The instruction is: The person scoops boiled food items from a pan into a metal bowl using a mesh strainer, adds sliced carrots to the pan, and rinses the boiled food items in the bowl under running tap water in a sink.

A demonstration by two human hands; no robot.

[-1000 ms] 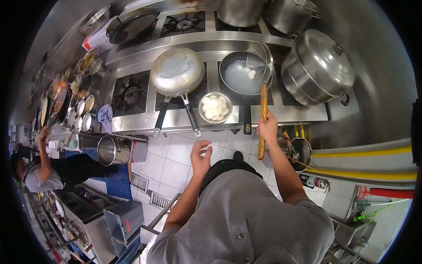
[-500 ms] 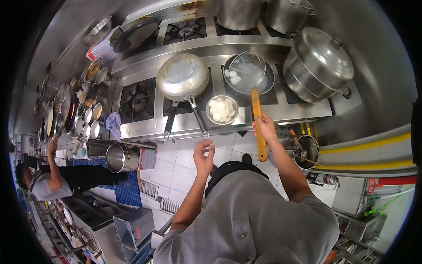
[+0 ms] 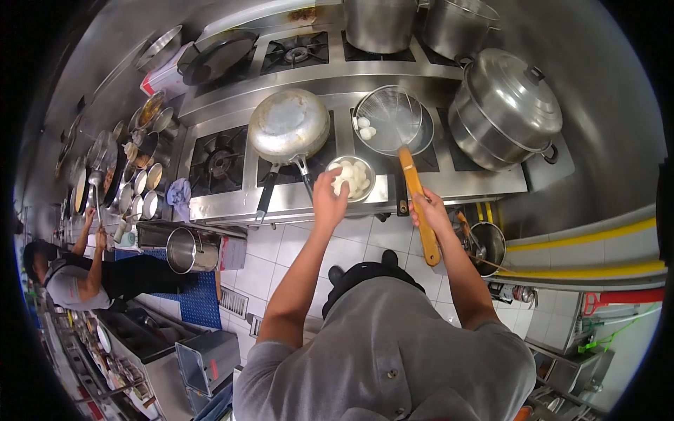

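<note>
My right hand [image 3: 430, 210] is closed round the wooden handle of a wire strainer [image 3: 385, 109]. The strainer's mesh lies over a dark pan [image 3: 421, 140] of cloudy liquid, with several white balls [image 3: 365, 128] at its left side. My left hand [image 3: 331, 198] reaches over the left edge of a metal bowl [image 3: 373, 184] full of white balls. Its fingers are bent down at the balls; whether they grip one is hidden. Left of the bowl, an upturned pan [image 3: 289, 125] covers another pan, their black handles towards me.
A large lidded steamer [image 3: 502, 109] stands right of the dark pan. Tall pots [image 3: 379, 27] are on the back burners. A cloth [image 3: 179, 196] lies at the stove's left edge. A co-worker [image 3: 77, 277] stands at the far left, holding a ladle near pans.
My left hand has moved up from below the bowl to the white balls. The strainer has shifted slightly left and its handle now slants. The co-worker now has both hands raised.
</note>
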